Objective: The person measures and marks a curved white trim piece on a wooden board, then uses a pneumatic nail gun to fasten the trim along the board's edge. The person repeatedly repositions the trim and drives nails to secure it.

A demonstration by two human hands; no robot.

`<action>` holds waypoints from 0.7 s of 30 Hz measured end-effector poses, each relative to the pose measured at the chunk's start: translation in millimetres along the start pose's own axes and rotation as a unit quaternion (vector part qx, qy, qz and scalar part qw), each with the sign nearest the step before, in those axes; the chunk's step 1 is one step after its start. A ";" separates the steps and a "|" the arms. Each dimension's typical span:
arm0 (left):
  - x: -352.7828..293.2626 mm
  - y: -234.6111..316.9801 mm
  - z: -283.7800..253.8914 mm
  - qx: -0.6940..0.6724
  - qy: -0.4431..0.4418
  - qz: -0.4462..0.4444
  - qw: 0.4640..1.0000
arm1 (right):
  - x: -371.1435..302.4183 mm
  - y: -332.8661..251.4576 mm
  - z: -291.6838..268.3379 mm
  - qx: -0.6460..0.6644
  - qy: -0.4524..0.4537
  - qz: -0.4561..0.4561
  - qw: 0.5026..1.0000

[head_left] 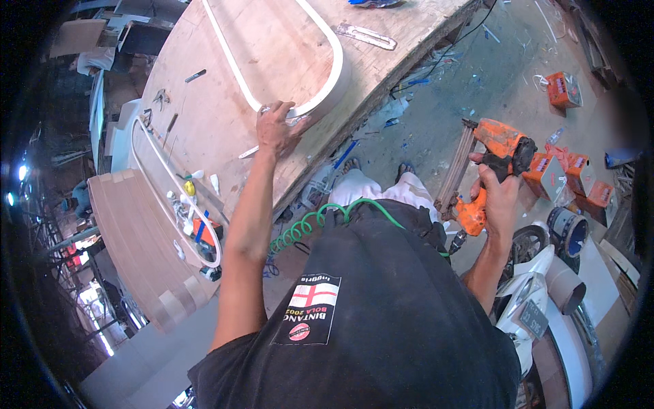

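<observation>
My left hand (276, 129) is closed over the near rounded end of a white U-shaped frame (338, 60), which stands on edge on the wooden worktable (204, 44). Off to the right, away from the table, my right hand (499, 194) grips the handle of an orange and black nail gun (503, 140). Its long magazine slants down toward my legs. A green coiled air hose (320, 217) runs across my waist to the gun's base. What my left fingertips press on under the rim is hidden.
On the table lie a pale slotted metal bar (368, 37), a cutter knife (195, 76) and pliers (161, 99). A second white looped frame (160, 160) rests at its left. Orange boxes (564, 91) stand on the littered floor, with a white motorbike (528, 307) at lower right.
</observation>
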State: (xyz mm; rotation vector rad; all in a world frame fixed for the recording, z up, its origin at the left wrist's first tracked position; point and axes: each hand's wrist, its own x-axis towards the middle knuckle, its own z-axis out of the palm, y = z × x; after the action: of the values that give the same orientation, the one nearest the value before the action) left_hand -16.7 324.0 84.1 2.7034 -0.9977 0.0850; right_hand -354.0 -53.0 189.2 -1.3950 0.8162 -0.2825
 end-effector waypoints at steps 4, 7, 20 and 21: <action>4.3 -7.7 -6.4 -0.044 -0.032 0.051 0.997 | -8.4 4.2 0.7 0.015 0.035 -0.005 0.999; 9.6 -14.2 -9.7 -0.093 -0.059 0.076 0.991 | -17.0 1.7 8.8 0.000 0.060 -0.006 0.998; 11.0 -28.2 5.8 -0.208 -0.036 0.139 0.968 | -66.2 -20.1 117.2 -0.027 0.054 0.000 0.998; 11.6 -24.5 10.2 -0.192 -0.008 0.138 0.972 | -68.0 -24.0 127.4 -0.032 0.044 -0.006 0.998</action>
State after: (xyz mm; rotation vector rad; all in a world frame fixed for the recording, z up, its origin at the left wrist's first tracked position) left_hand 7.6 332.0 70.5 2.2107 -1.2458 -0.0732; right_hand -311.9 81.2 229.9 -1.4552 0.8969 -0.3320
